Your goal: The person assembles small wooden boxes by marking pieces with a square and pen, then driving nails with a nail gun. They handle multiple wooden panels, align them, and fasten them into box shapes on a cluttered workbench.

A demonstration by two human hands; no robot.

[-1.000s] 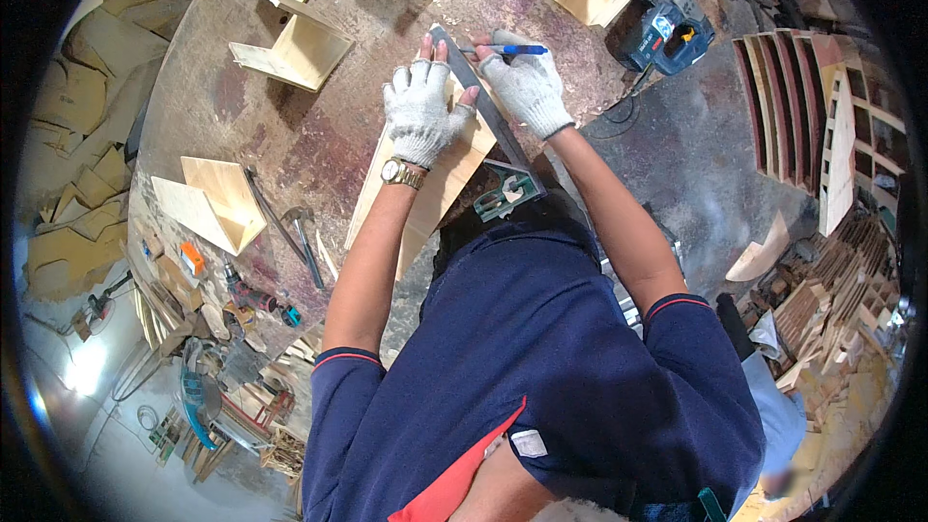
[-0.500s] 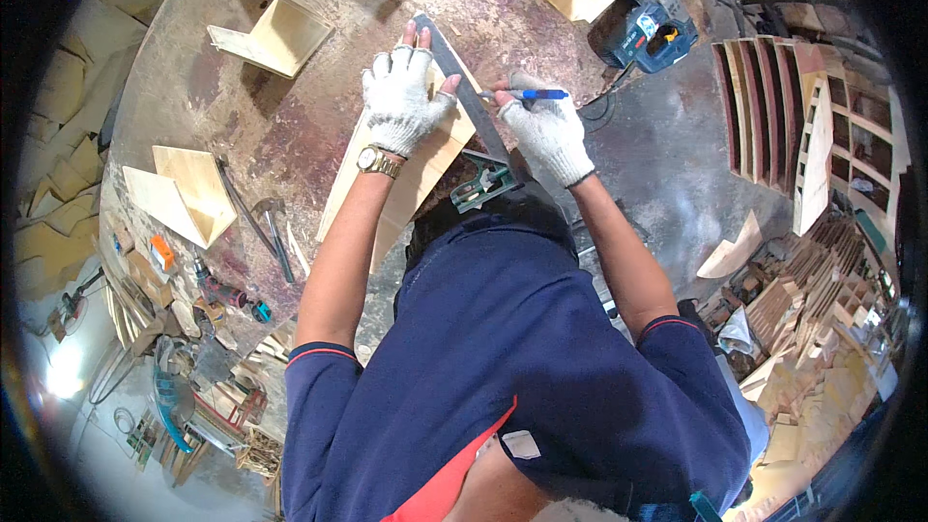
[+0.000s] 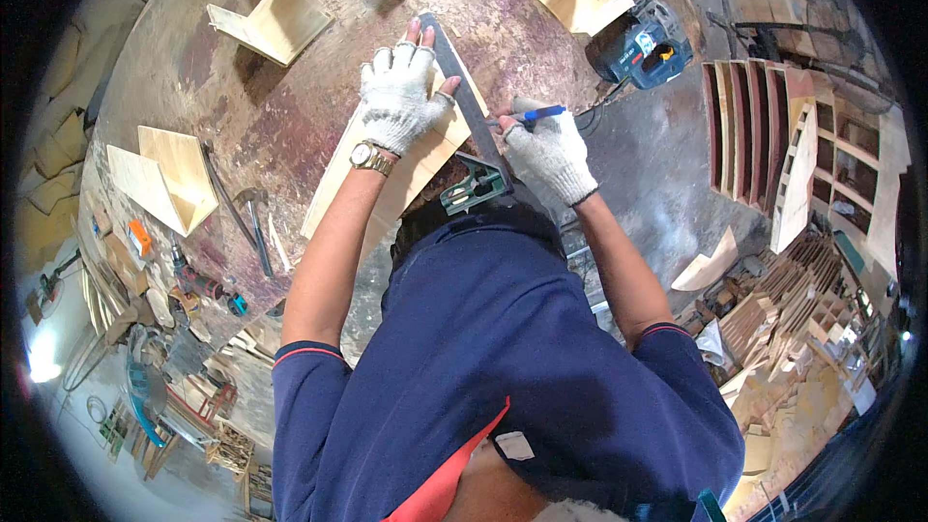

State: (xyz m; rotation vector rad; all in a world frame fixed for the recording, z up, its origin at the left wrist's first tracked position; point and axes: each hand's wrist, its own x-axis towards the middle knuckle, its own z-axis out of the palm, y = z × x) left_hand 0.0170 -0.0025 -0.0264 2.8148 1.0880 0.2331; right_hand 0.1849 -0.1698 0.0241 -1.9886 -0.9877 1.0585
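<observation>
My left hand, in a white fingerless glove, lies with fingers spread and pressed down on a light wooden board. Its fingertips and thumb rest at the steel blade of a carpenter's square, which crosses the board at a slant. The square's green head is at the near end, close to my body. Pinched in my gloved right hand is a blue pen, its tip end pointing left at the blade's right edge. Where exactly the tip touches is too small to tell.
A blue jigsaw stands at the far right of the worn table. Angled wooden pieces stand at the far side, another at the left. A hammer and a drill lie near left; slatted wooden frames stand right.
My right hand has brought the pen a little nearer along the blade's right edge, and the pen is tilted more. My left hand keeps its place on the board. The whole view has shifted slightly.
</observation>
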